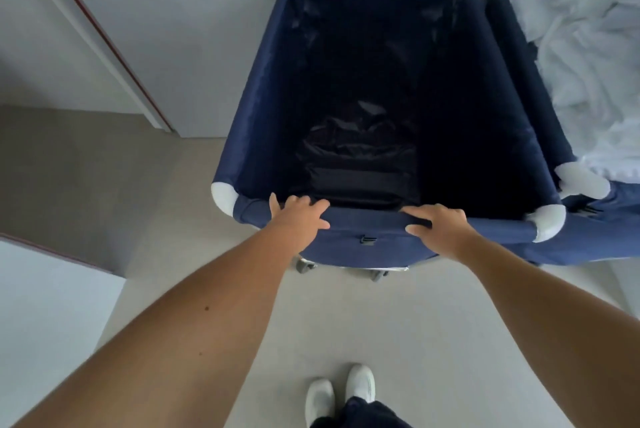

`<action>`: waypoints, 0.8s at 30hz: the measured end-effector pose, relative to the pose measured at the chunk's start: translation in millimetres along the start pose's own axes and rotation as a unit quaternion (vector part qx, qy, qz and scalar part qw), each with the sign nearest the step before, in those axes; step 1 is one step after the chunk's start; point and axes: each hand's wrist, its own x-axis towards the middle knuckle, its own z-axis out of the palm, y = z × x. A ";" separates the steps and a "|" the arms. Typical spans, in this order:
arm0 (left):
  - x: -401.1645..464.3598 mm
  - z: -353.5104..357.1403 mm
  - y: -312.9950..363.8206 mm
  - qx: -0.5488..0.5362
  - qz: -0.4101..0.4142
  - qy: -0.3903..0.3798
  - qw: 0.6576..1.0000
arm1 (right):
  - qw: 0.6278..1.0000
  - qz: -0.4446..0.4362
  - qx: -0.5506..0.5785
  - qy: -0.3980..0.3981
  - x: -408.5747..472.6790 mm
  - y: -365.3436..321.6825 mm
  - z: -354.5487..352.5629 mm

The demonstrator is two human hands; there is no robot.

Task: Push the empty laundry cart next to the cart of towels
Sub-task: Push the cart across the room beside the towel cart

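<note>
The empty laundry cart, navy fabric with white corner caps, stands in front of me with its dark inside bare. My left hand and my right hand both grip its near top rail, fingers curled over the edge. Directly to its right, side by side and nearly touching, is the cart of towels, also navy, piled with white towels.
A pale wall rises right behind both carts. A door frame with a red strip runs at the left. A low white surface juts in at the left. My white shoes stand on the light floor.
</note>
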 end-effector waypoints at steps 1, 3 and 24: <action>-2.3 2.2 -0.5 0.013 0.014 0.007 1.000 | 1.000 -0.004 0.007 0.000 -0.4 2.0 0.0; -5.1 4.4 -4.2 0.026 0.034 0.032 0.999 | 1.000 -0.014 0.014 0.002 -0.6 4.5 -0.3; 4.0 11.0 -8.2 -0.036 0.018 0.070 0.997 | 0.998 -0.059 -0.035 -0.011 15.8 20.0 10.7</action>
